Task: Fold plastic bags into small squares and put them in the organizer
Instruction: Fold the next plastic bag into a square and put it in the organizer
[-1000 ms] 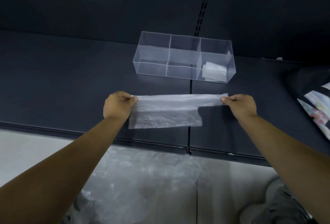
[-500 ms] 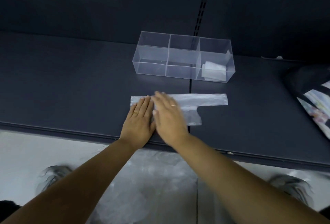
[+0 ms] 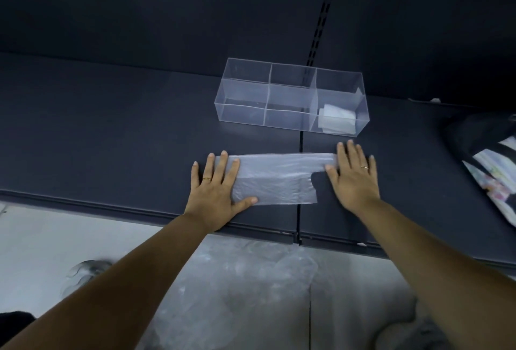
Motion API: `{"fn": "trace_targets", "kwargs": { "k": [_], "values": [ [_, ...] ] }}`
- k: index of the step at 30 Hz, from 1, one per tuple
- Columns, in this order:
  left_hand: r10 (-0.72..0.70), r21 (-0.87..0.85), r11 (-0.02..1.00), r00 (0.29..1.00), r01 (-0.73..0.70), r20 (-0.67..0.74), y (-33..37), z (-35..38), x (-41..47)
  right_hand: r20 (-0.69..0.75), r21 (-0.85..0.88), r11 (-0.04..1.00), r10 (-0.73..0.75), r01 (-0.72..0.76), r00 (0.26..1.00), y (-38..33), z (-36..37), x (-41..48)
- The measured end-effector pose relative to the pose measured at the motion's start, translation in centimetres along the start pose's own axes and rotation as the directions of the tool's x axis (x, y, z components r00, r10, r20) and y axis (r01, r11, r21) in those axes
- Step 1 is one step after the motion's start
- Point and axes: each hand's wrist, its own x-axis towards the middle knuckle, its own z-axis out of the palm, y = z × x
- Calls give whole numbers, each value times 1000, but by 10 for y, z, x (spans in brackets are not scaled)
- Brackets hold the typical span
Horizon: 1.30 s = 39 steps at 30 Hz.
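Dark shelf (image 3: 111, 140) against dark slotted back panel (image 3: 167, 14), pale floor (image 3: 42, 238) below. Plastic bag (image 3: 273, 179) flat near shelf front, just before clear organizer (image 3: 243, 109); long axis left-right, handle strip pointing right. Left hand (image 3: 215, 190) pressing left end, right hand (image 3: 353, 179) pressing handle end, fingers straight and spread.

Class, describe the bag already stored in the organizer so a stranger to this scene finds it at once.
On the dark shelf stands a clear plastic organizer. Look in its right-end compartment: the folded bag lies there, a small white bundle. Unlike the long plastic bag spread flat on the shelf, it is compact and boxed in.
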Motion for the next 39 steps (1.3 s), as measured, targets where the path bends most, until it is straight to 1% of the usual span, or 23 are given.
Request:
{"fn": "trace_targets", "kwargs": {
  "k": [2,3,4,6,7,9,11,14,16,19,21,23,24,26,28,29,30,31,32,33,34,36,39],
  "values": [
    [6,-12,1000,999,-6,-39,2,-5,-2,-162,100,994,-17,34,987,0,-9,-10],
    [38,-31,999,996,-41,-79,4,-8,-5,-237,184,976,-68,114,969,-2,-15,-18],
    [91,-64,993,989,-99,-116,8,-10,-8,-266,265,938,-149,221,952,-6,-20,-26],
    [218,-140,961,965,-238,-147,19,-11,-14,-195,358,854,-327,377,925,-13,-22,-45],
    [269,-166,942,951,-293,-151,26,-10,-15,-133,363,842,-377,399,917,-17,-19,-53],
    [314,-204,919,939,-338,-140,39,-5,-16,-99,365,854,-361,371,927,-24,-13,-63],
    [290,-249,917,950,-311,-117,48,-3,-15,-139,369,865,-311,341,940,-31,-12,-62],
    [233,-283,925,966,-255,-111,53,-3,-12,-62,316,894,-315,318,947,-39,-15,-54],
    [215,-259,935,967,-244,-135,54,-3,-9,28,404,878,-292,256,956,-39,-21,-52],
    [224,-210,943,960,-257,-167,58,-4,-8,192,597,797,-255,93,948,-30,-37,-54],
    [226,-211,940,953,-267,-199,62,-4,-11,168,574,812,-243,106,955,-26,-43,-57],
    [225,-221,936,948,-275,-226,66,-3,-15,58,458,859,-289,231,956,-28,-48,-64],
    [228,-218,935,946,-278,-232,69,-3,-17,33,400,861,-356,314,934,-31,-49,-68],
    [231,-207,937,943,-281,-238,73,-3,-21,45,247,850,-490,466,870,-41,-44,-72],
    [236,-194,939,942,-284,-238,75,-6,-24,21,158,841,-527,518,850,-48,-32,-72],
    [235,-199,937,941,-286,-245,74,-9,-23,-33,182,846,-504,501,863,-50,-27,-71],
    [227,-218,934,939,-285,-257,72,-13,-23,-94,267,848,-451,459,888,-49,-24,-68],
    [202,-259,927,943,-271,-263,67,-18,-23,-132,405,828,-368,389,920,-48,-22,-64],
    [153,-334,912,951,-240,-268,60,-24,-23,-119,544,786,-274,294,954,-47,-21,-61],
    [78,-430,883,962,-188,-260,50,-27,-23,-66,655,731,-194,189,979,-45,-21,-57],
    [-8,-522,845,973,-116,-229,39,-30,-23,-6,723,685,-131,95,991,-44,-22,-52],
    [-161,-651,757,980,49,-113,16,-31,-22,77,781,624,-33,-39,996,-43,-21,-45],
    [-352,-774,582,935,248,35,-7,-29,-19,93,811,569,106,-137,990,-46,-16,-36]
  ]
}}
